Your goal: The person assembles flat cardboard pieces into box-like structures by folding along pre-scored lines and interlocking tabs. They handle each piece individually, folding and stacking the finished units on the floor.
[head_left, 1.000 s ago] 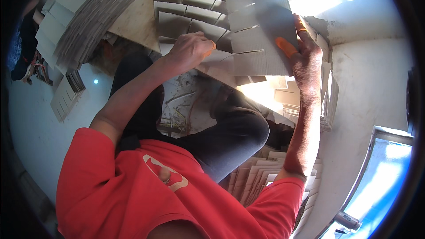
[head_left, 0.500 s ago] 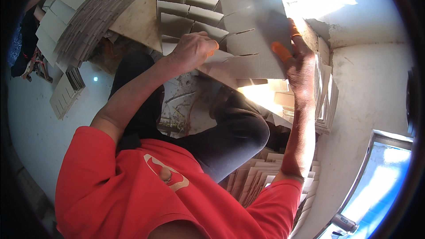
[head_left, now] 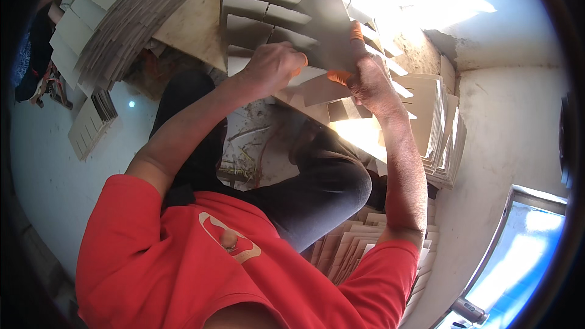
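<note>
In front of me stands a cardboard divider grid, its rows of slotted cross strips point(head_left: 248, 7) upright on a board. A wide cardboard sheet point(head_left: 332, 30) rises along their right ends, seen at a steep angle. My right hand point(head_left: 373, 82) grips this sheet by its right side, with orange covers on thumb and finger. At the near end of the grid, my left hand point(head_left: 272, 68) is closed around a cardboard strip; its fingertips are mostly hidden, and one orange cover shows. More strip ends point(head_left: 399, 67) stick out in sunlight beyond my right hand.
Stacked flat cardboard sheets point(head_left: 426, 109) lean by the wall at right. A long row of packed cardboard point(head_left: 146, 18) curves along the far left. A small slotted bundle point(head_left: 92, 125) lies on the floor at left, and more cardboard point(head_left: 344, 244) stands beside my right leg.
My right hand has moved left, swinging the wide sheet from facing me to nearly edge-on. Strip ends now show on its right side. My left hand has shifted slightly right.
</note>
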The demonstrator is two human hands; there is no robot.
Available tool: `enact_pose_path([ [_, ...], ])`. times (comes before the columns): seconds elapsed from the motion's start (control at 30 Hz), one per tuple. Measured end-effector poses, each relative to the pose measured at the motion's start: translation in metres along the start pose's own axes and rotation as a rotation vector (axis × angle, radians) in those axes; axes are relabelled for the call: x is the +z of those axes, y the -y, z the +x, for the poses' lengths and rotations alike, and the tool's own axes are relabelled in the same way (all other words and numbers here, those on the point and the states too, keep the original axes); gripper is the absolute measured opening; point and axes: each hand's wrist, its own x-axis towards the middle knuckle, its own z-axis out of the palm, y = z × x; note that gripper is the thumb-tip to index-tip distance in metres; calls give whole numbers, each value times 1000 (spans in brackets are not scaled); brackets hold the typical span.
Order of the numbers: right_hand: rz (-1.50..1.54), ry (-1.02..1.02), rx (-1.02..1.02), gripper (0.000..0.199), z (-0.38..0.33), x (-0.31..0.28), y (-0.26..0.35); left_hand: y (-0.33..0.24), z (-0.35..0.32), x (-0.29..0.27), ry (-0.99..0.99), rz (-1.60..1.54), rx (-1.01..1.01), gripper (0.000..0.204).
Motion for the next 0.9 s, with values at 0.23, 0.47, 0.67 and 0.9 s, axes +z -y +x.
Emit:
enact_pose_path([
  [0.23,-167,-67,-57,87,-6,19,-6,5,-1,-2,16,-32,-13,11],
  [0.47,-368,92,-3,79,-4,47,-11,-6,4,-4,40,4,15,16],
  [0.67,-455,-725,-44,37,-37,-6,-97,-19,-1,-20,-5,72,64,38],
  [0.9,-915,-676,868,54,-130,-32,-266,-12,-13,-30,-2,225,103,51],
])
